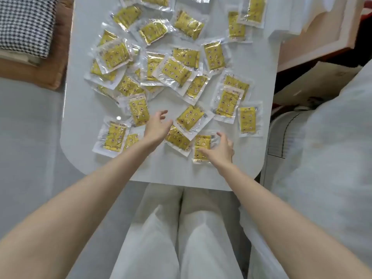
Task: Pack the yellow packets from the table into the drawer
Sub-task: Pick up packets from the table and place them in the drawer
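Pretty much at square one by the look of it. The packets (175, 71) are sitting out all over the table (257, 81), a couple dozen at least, some lying single and some overlapping in a loose heap toward the middle. Nothing visible counts as packed.

The person's left hand (157, 126) hangs over a bare patch near the front edge, fingers loose and spread, holding nothing. The right hand (220, 151) is splayed over the nearest packet (202, 146), thumb across its yellow face, fingers not wrapped round it, so it isn't gripped yet. Whether the palm is actually pressing on it or just above it, the view doesn't settle. Best guess: that one gets picked up first.

The drawer is the fuzzy bit. There's a ribbed white unit (281, 137) just past the table's right edge that might be it, but it's blurred and half hidden, so no promises.

The table is plain white with rounded corners and glossy enough to catch a light spot. The person is seated at it in white trousers (161, 238). Off to the left, a houndstooth cloth (26, 25) lies on a wooden ledge (34, 75) over a pale floor. On the right, a big white sheet (332, 148) covers something bulky.
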Tool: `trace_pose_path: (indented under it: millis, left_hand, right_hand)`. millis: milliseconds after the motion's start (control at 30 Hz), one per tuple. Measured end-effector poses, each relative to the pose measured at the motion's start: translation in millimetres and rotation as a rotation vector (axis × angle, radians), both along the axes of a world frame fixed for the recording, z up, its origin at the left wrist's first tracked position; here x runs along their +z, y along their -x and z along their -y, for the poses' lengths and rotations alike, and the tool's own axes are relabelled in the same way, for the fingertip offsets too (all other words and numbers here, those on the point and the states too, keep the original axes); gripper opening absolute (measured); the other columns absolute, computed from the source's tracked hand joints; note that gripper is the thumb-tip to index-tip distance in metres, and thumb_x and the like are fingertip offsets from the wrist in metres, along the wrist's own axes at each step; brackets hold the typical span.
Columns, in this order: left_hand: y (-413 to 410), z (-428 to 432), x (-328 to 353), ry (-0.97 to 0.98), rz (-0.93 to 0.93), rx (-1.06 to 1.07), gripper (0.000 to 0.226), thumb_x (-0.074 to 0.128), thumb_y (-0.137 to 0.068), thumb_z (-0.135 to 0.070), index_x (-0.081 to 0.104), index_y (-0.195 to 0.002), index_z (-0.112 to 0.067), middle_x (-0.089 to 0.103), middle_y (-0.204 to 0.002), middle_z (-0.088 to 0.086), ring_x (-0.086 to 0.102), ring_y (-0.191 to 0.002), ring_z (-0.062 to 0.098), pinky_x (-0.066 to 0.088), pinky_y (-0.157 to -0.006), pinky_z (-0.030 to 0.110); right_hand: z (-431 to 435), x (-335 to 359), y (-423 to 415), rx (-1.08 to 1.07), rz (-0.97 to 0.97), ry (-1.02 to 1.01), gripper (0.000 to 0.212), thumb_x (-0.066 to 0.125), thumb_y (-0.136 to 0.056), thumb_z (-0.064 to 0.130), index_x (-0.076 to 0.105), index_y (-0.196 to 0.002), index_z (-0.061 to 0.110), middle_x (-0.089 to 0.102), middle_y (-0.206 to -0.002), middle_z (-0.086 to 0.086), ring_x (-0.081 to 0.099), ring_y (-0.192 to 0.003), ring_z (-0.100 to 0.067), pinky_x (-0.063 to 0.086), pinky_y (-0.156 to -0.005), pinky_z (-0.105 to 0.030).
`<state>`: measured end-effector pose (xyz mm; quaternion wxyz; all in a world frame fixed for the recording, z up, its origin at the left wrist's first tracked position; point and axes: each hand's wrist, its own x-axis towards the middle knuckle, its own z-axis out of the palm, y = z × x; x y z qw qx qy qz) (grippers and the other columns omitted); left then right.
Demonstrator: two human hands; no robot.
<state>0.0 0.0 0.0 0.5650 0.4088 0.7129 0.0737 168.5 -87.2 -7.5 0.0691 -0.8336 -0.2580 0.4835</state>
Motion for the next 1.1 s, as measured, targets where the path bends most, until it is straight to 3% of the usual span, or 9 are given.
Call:
trace_pose_path:
  millis: [167, 333, 433, 500, 733, 800, 900, 1000, 1100]
  left_hand:
    - [-16, -12, -36, -0.01, -0.044, -0.103, 0.059, 0.064, -0.086, -0.037, 0.042, -0.137, -0.017, 0.055, -0.127, 0.008, 0.056, -0.11, 0.022, 0.048, -0.095, 0.037]
    - [-31, -21, -63, -0.089, -0.231, -0.212, 0.052, 0.074, -0.072, -0.05, 0.058, -0.115, -0.026, 0.06, -0.12, 0.0, 0.049, -0.119, 0.022, 0.036, -0.102, 0.041]
    - [-38, -22, -62, -0.126, -0.36, -0.348, 0.051, 0.073, -0.072, -0.051, 0.058, -0.113, -0.025, 0.053, -0.123, 0.0, 0.041, -0.122, 0.022, 0.027, -0.093, 0.036]
    - [-40, -22, -62, -0.136, -0.365, -0.358, 0.046, 0.073, -0.073, -0.05, 0.059, -0.106, -0.022, 0.052, -0.119, 0.001, 0.04, -0.119, 0.022, 0.023, -0.086, 0.033]
    - [-42, -12, -49, -0.19, -0.334, -0.303, 0.025, 0.066, -0.082, -0.043, 0.064, -0.098, -0.024, 0.064, -0.101, -0.006, 0.049, -0.108, 0.018, 0.02, -0.08, 0.033]
    - [-42, -10, -40, -0.212, -0.238, -0.216, 0.02, 0.069, -0.081, -0.038, 0.065, -0.096, -0.025, 0.063, -0.094, -0.009, 0.052, -0.097, 0.014, 0.027, -0.08, 0.031]
    - [-40, -6, -24, -0.04, 0.139, 0.012, 0.019, 0.071, -0.083, -0.029, 0.065, -0.097, -0.018, 0.066, -0.09, -0.001, 0.058, -0.082, 0.012, 0.045, -0.064, 0.018]
    - [-36, 0, -12, 0.097, 0.255, 0.068, 0.023, 0.067, -0.087, -0.024, 0.065, -0.107, -0.013, 0.065, -0.092, -0.001, 0.058, -0.078, 0.006, 0.041, -0.048, 0.003]
    - [-32, 8, -9, 0.15, 0.288, 0.012, 0.024, 0.066, -0.087, -0.023, 0.066, -0.107, -0.009, 0.064, -0.095, 0.002, 0.056, -0.075, 0.004, 0.038, -0.048, 0.002]
  right_hand:
    - [3, -32, 15, 0.018, 0.182, 0.011, 0.1, 0.086, -0.062, 0.025, 0.026, -0.14, 0.036, 0.027, -0.135, -0.006, 0.035, -0.12, -0.028, 0.04, -0.089, -0.036]
    - [4, -46, 19, -0.065, 0.129, -0.047, 0.115, 0.089, -0.058, 0.017, 0.016, -0.144, 0.036, 0.04, -0.132, -0.008, 0.054, -0.11, -0.025, 0.046, -0.088, -0.035]
    - [8, -45, 21, -0.112, 0.129, -0.05, 0.093, 0.087, -0.061, 0.019, 0.026, -0.131, 0.027, 0.06, -0.113, -0.002, 0.061, -0.101, -0.024, 0.052, -0.083, -0.038]
    - [10, -43, 19, -0.19, 0.101, 0.006, 0.071, 0.085, -0.065, 0.022, 0.036, -0.116, 0.018, 0.06, -0.096, 0.0, 0.061, -0.091, -0.024, 0.051, -0.076, -0.035]
    - [18, -23, -10, -0.597, -0.269, -0.061, 0.037, 0.076, -0.08, 0.027, 0.064, -0.105, 0.002, 0.07, -0.096, -0.005, 0.065, -0.088, -0.018, 0.048, -0.071, -0.027]
    - [12, -11, -18, -0.693, -0.467, -0.152, 0.021, 0.071, -0.084, 0.019, 0.069, -0.1, 0.008, 0.073, -0.097, -0.004, 0.069, -0.092, -0.02, 0.053, -0.074, -0.026]
    - [-1, 0, -24, -0.778, -0.671, -0.224, 0.014, 0.067, -0.087, 0.02, 0.068, -0.1, 0.015, 0.072, -0.103, -0.002, 0.067, -0.098, -0.016, 0.052, -0.086, -0.03]
    - [-15, 3, -23, -0.749, -0.69, -0.206, 0.023, 0.07, -0.084, 0.028, 0.067, -0.105, 0.02, 0.069, -0.116, -0.001, 0.054, -0.122, -0.019, 0.04, -0.106, -0.041]
    - [-27, 5, -20, -0.759, -0.799, -0.262, 0.03, 0.062, -0.09, 0.016, 0.062, -0.12, 0.012, 0.066, -0.122, -0.008, 0.061, -0.114, -0.021, 0.052, -0.094, -0.037]
